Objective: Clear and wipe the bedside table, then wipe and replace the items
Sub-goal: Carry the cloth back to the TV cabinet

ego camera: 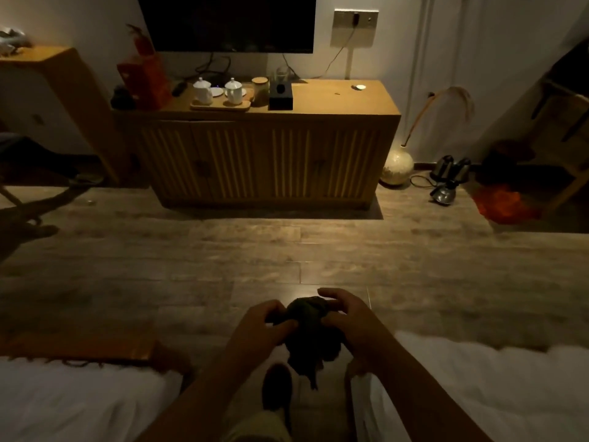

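While over floor: L hand (259, 327) curled, gripping dark cloth (310, 333) | R hand (350, 320) same, index raised

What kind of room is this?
Probably a hotel bedroom. White bedding lies on both sides of the person, a dark TV hangs on the wall, and a tray with two lidded white cups sits on the wooden cabinet below it.

Dim warm-lit room; brown wood-plank floor (255, 250); long slatted wooden sideboard (261, 161) against pale wall (478, 74); dark flat screen (226, 22) mounted above it; round cream floor vase (396, 169) just right of sideboard; white bedding (494, 387) at both lower corners.
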